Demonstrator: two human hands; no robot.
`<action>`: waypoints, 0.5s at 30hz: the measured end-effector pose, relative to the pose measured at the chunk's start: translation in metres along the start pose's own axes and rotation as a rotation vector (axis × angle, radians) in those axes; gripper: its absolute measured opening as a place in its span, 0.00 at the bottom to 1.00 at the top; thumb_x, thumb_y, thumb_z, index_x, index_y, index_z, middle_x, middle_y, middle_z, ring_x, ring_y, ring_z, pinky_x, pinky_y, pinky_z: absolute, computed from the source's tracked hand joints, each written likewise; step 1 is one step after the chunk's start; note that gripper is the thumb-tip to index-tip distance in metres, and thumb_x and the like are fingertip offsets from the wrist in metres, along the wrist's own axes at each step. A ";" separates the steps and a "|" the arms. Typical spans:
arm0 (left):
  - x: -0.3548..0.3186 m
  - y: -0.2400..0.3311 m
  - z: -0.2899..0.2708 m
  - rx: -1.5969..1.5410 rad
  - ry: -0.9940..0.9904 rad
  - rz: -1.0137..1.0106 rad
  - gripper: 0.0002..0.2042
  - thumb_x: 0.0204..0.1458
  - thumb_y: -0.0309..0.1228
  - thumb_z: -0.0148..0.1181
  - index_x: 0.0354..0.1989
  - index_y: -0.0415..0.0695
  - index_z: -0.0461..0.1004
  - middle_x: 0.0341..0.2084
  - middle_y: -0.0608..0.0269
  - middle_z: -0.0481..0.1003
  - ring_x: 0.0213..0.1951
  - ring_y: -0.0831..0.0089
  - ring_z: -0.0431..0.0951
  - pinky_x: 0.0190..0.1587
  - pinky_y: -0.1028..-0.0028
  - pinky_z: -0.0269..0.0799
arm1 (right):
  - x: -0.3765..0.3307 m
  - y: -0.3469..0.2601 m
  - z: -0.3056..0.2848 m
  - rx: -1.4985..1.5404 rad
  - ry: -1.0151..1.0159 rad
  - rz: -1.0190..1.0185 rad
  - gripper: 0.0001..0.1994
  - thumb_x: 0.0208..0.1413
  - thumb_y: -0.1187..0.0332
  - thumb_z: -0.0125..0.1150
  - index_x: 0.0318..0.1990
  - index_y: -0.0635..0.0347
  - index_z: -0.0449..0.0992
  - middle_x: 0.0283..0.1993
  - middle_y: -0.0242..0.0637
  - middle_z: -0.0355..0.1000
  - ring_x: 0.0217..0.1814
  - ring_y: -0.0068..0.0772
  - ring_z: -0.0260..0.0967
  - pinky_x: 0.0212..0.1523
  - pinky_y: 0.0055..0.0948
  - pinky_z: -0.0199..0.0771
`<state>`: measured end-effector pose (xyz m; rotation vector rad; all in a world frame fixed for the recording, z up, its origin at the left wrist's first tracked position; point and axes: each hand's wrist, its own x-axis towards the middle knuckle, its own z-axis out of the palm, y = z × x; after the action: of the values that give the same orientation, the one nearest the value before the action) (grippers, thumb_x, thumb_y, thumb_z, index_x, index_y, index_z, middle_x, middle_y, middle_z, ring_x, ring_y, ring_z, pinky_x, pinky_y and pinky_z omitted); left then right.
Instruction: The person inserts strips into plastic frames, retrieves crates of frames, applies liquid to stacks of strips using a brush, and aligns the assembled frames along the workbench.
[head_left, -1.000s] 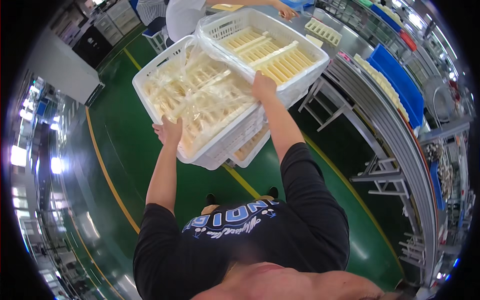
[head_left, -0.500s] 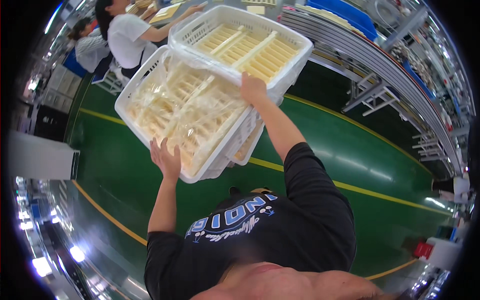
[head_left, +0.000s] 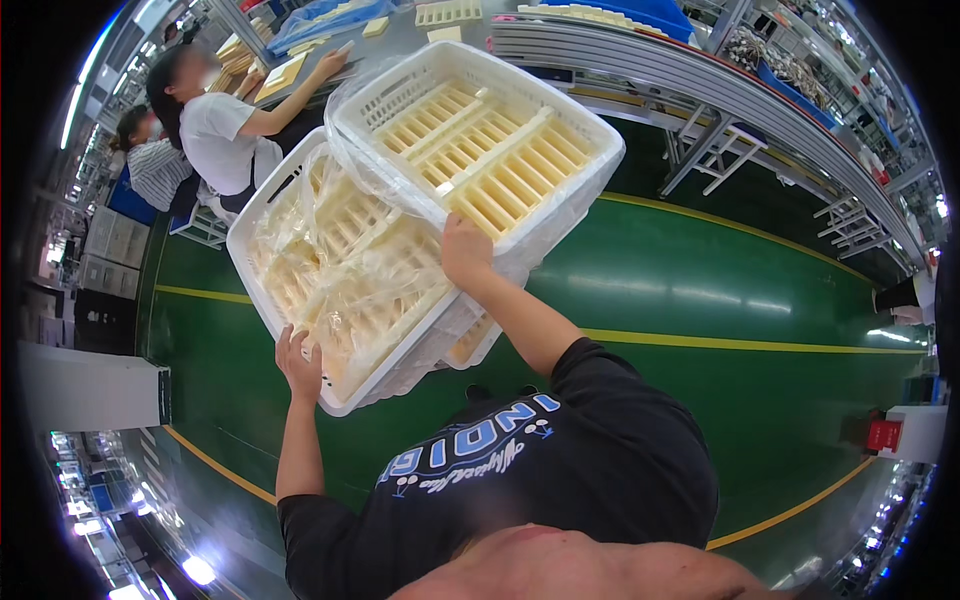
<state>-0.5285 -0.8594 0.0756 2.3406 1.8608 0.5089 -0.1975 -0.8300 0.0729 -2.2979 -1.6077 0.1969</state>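
Note:
Stacked in front of me are white plastic baskets. The upper basket (head_left: 600, 150) sits askew at the right and holds rows of cream-yellow slotted pieces (head_left: 465, 140). Its near rim is in the grip of my right hand (head_left: 468, 250), fingers wrapped over the edge. Clear plastic film hangs around that basket. Under and left of it lies a larger white basket (head_left: 250, 275), filled with similar pale pieces beneath crinkled clear film (head_left: 370, 260). My left hand (head_left: 300, 365) holds this lower basket's near-left rim; its fingertips lie over the edge. More of the stack shows partly below.
At the far left, a person in a white shirt (head_left: 215, 125) works at a grey table (head_left: 385, 45), with another person (head_left: 155, 165) behind. A long grey roller rack (head_left: 600, 50) runs along the right. Yellow lines mark the green floor (head_left: 660, 270). A white cabinet (head_left: 90, 385) stands left.
The baskets and both my hands sit slightly lower in the picture, my right hand also farther left. More of the worktable and the seated people shows. Both hands keep hold of the baskets.

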 end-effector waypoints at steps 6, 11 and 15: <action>0.017 -0.019 -0.005 -0.102 0.003 0.029 0.14 0.36 0.27 0.56 0.36 0.42 0.68 0.48 0.57 0.61 0.52 0.61 0.56 0.53 0.65 0.46 | 0.000 -0.014 -0.004 -0.014 -0.048 0.048 0.09 0.43 0.72 0.48 0.34 0.62 0.62 0.30 0.43 0.67 0.30 0.39 0.70 0.28 0.30 0.71; 0.023 -0.030 -0.007 -0.157 0.032 0.045 0.13 0.37 0.27 0.56 0.35 0.42 0.69 0.47 0.58 0.62 0.51 0.62 0.58 0.54 0.65 0.46 | -0.001 -0.021 -0.006 -0.006 -0.064 0.029 0.10 0.41 0.72 0.49 0.34 0.63 0.62 0.32 0.45 0.67 0.31 0.40 0.69 0.30 0.30 0.70; 0.023 -0.033 -0.003 -0.173 0.035 0.039 0.13 0.37 0.27 0.56 0.34 0.43 0.69 0.46 0.58 0.62 0.51 0.62 0.58 0.54 0.65 0.46 | -0.003 -0.022 -0.015 0.006 -0.067 0.014 0.10 0.41 0.73 0.48 0.34 0.63 0.62 0.32 0.45 0.67 0.32 0.41 0.69 0.30 0.32 0.70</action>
<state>-0.5557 -0.8291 0.0732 2.2725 1.7123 0.6905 -0.2136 -0.8289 0.0944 -2.3216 -1.6215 0.2850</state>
